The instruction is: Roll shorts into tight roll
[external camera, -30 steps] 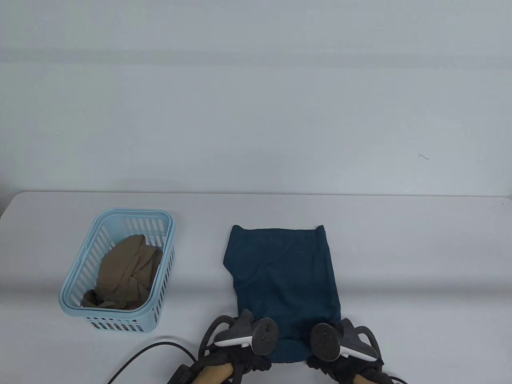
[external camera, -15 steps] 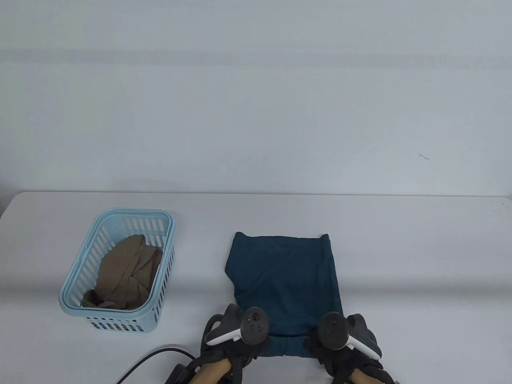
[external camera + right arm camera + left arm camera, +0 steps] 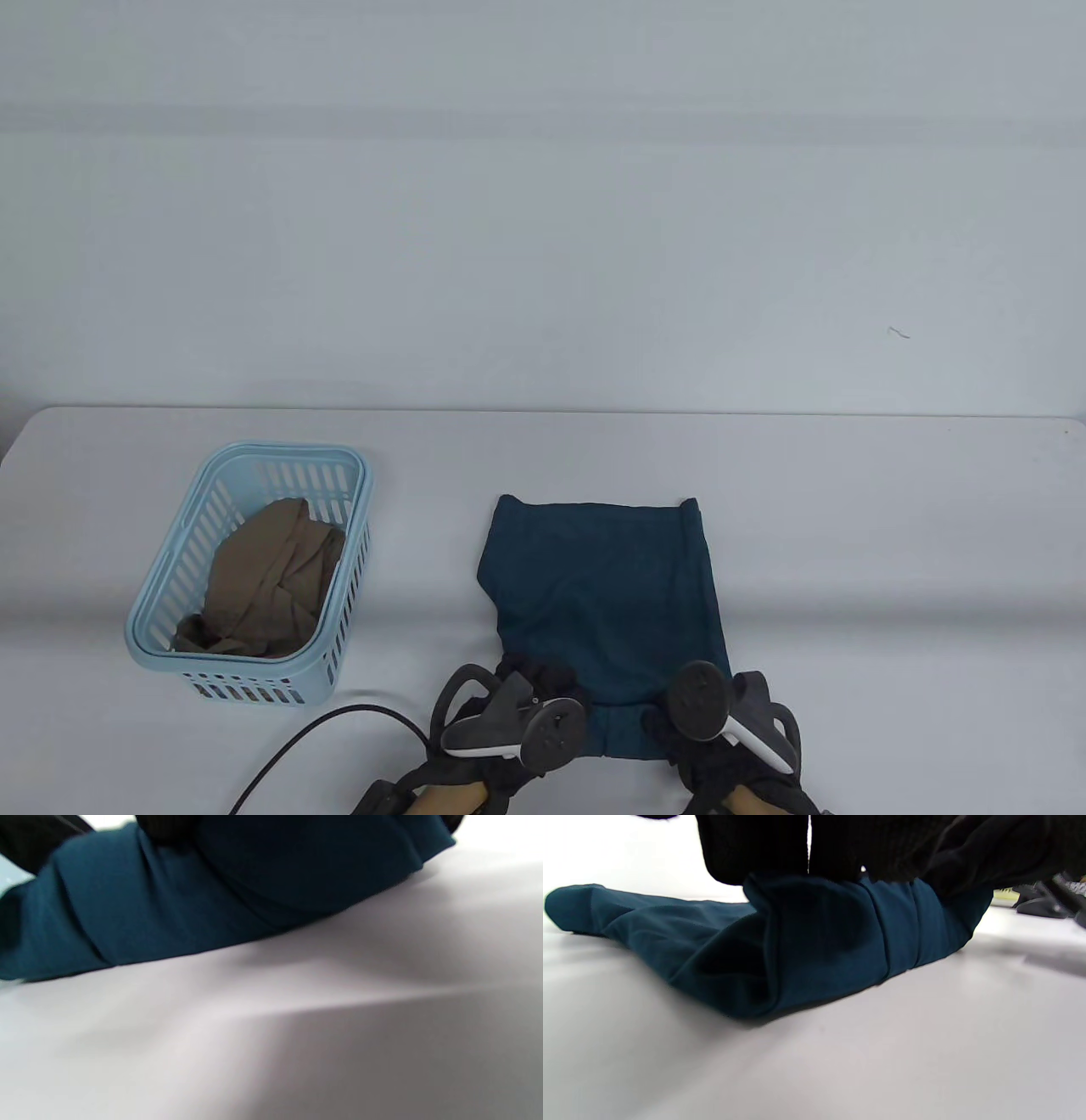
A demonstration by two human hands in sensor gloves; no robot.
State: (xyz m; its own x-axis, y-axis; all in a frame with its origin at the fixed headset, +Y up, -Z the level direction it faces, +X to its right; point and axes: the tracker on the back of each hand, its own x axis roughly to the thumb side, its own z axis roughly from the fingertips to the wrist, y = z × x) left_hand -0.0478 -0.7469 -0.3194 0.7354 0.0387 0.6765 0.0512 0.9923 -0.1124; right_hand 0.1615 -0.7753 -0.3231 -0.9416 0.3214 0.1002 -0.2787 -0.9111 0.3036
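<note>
The dark teal shorts (image 3: 607, 586) lie folded flat on the white table (image 3: 891, 552), long axis running away from me. Their near end is turned over into a low fold (image 3: 624, 730). My left hand (image 3: 539, 675) curls its black-gloved fingers over the fold's left corner. In the left wrist view the fingers (image 3: 763, 849) press down on the doubled fabric (image 3: 814, 942). My right hand (image 3: 666, 726) grips the fold's right corner, mostly hidden under its tracker. The right wrist view shows the fabric (image 3: 169, 899) bunched close under a gloved finger (image 3: 165, 825).
A light blue plastic basket (image 3: 254, 450) stands at the left, holding a crumpled brown garment (image 3: 271, 577). A black cable (image 3: 322, 739) curves over the table near the front edge, left of my left hand.
The shorts slid a little toward me. Both hands then tipped forward, and the left fingers reached further onto the fabric as the near end turned over.
</note>
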